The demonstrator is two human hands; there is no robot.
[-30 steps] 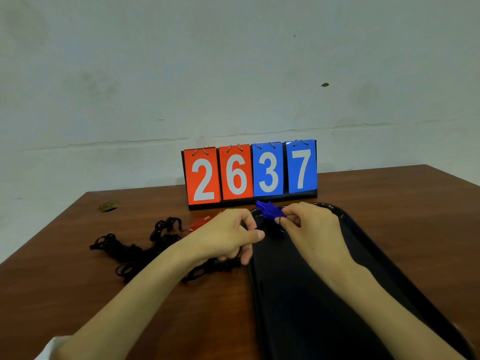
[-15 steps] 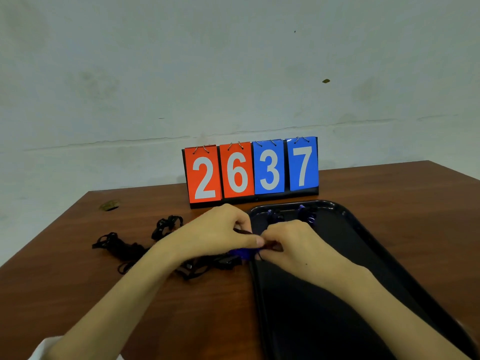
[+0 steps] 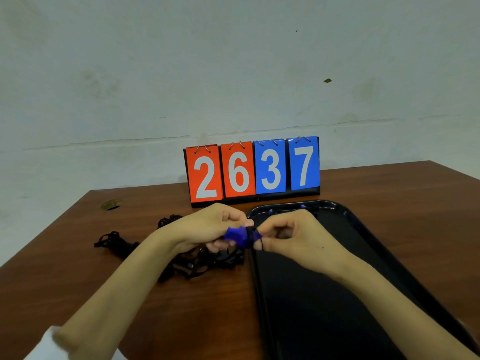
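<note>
Left hand (image 3: 210, 227) is pinching the blue piece (image 3: 235, 236) above the left rim of the black tray (image 3: 348, 213), while the right hand (image 3: 293, 236) is pinching a black band (image 3: 250, 237) around it (the wrapping step, I judge). Next it is needing a tight pull.

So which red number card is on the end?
The 2 card: red like the 6 card, but at the row's left end.

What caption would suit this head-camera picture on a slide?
Left hand and right hand hold a small blue piece with black cord near a black tray.
</note>
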